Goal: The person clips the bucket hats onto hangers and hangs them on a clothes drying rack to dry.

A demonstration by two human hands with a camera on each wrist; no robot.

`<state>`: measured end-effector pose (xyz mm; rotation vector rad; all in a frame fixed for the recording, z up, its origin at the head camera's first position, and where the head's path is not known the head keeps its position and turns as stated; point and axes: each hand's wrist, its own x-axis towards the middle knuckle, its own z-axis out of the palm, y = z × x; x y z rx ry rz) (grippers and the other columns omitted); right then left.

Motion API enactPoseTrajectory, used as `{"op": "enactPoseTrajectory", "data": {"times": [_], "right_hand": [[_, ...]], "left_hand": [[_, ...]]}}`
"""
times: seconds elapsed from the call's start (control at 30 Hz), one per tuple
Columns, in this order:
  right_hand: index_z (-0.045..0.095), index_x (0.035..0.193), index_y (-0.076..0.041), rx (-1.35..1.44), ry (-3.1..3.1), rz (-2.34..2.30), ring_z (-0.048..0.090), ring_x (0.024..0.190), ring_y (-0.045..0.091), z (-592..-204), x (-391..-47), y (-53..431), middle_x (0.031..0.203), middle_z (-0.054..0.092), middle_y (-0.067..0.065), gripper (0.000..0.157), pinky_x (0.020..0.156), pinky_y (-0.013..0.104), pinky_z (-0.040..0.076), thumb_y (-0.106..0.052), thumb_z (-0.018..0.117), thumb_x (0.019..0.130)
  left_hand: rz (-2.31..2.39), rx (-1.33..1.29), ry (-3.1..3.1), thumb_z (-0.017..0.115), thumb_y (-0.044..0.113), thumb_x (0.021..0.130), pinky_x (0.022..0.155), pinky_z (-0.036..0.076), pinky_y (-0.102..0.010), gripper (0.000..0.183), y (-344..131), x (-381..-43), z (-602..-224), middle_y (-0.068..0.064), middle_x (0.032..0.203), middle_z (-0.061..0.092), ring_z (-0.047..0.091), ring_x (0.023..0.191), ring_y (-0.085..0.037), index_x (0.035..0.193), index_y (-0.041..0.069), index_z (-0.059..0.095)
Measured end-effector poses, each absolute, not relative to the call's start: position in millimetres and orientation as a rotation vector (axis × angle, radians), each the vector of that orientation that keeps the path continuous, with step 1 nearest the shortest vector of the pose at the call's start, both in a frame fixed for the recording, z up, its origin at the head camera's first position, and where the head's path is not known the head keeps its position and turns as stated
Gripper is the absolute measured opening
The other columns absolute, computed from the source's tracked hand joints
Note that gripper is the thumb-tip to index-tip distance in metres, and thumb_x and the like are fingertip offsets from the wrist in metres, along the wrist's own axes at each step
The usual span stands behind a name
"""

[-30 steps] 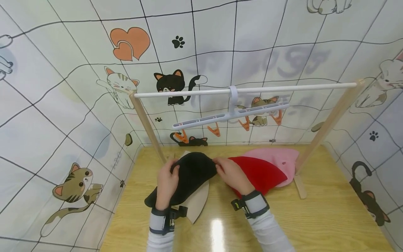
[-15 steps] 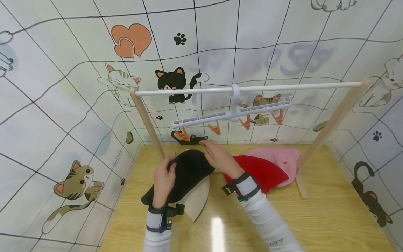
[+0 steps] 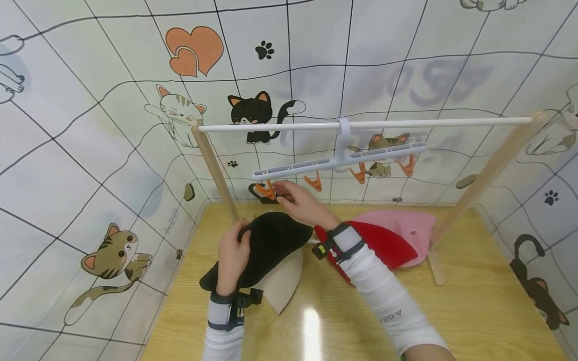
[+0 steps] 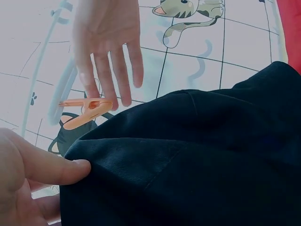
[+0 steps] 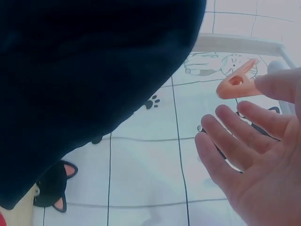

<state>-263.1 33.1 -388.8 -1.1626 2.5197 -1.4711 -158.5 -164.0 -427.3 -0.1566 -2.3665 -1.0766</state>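
My left hand (image 3: 232, 253) pinches the edge of a black cloth hat (image 3: 275, 238), thumb on top of the fabric in the left wrist view. The hat is held up over a beige cloth piece (image 3: 284, 281) on the table. My right hand (image 3: 304, 203) is raised behind the hat with its fingers spread and loosely bent. Its fingertips are right at the leftmost orange clip (image 3: 266, 190), which hangs from a pale grey hanger (image 3: 298, 169). In the right wrist view the thumb (image 5: 280, 84) overlaps the end of that clip (image 5: 237, 87).
The hanger hooks over a white rod (image 3: 406, 124) between wooden posts (image 3: 487, 175). More orange clips (image 3: 358, 173) hang along it to the right. A red cloth piece (image 3: 384, 245) and a pink one (image 3: 422, 225) lie overlapping on the wooden table (image 3: 478, 316), near the right post's foot.
My right hand has let go of the hat's right side and moved up and left to the leftmost clip. My left hand keeps its grip on the hat, shifting slightly.
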Motion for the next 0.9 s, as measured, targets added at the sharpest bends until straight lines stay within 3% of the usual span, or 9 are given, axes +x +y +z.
{"op": "enactPoseTrajectory", "data": {"times": [0.27, 0.57, 0.9], "right_hand": [[0.044, 0.140, -0.002, -0.991, 2.397, -1.590, 0.054, 0.120, 0.026, -381.8, -270.7, 22.5, 0.135, 0.052, 0.015, 0.042, 0.095, 0.036, 0.045, -0.018, 0.050, 0.101], [0.046, 0.140, -0.007, -0.903, 2.062, -1.875, 0.049, 0.125, 0.019, -378.0, -271.6, 9.8, 0.134, 0.055, 0.010, 0.039, 0.103, 0.037, 0.038, -0.018, 0.047, 0.103], [0.044, 0.141, -0.004, -0.830, 1.884, -1.978, 0.044, 0.130, 0.023, -371.5, -270.2, 3.7, 0.141, 0.048, 0.013, 0.039, 0.105, 0.041, 0.035, -0.016, 0.044, 0.104]], "left_hand": [[-1.096, -0.149, -2.380, 0.062, -0.010, 0.086, 0.080, 0.050, -0.052, 0.012, -165.7, -156.8, -424.1, -0.022, 0.097, 0.068, 0.065, 0.090, -0.039, 0.097, -0.005, 0.066], [-1.086, -0.159, -2.384, 0.062, -0.010, 0.086, 0.076, 0.051, -0.051, 0.011, -165.6, -157.4, -426.1, -0.020, 0.093, 0.069, 0.065, 0.083, -0.036, 0.095, -0.004, 0.066], [-1.087, -0.154, -2.394, 0.062, -0.009, 0.086, 0.075, 0.051, -0.050, 0.010, -163.6, -157.0, -423.6, -0.020, 0.092, 0.068, 0.064, 0.080, -0.035, 0.094, -0.004, 0.066]]}}
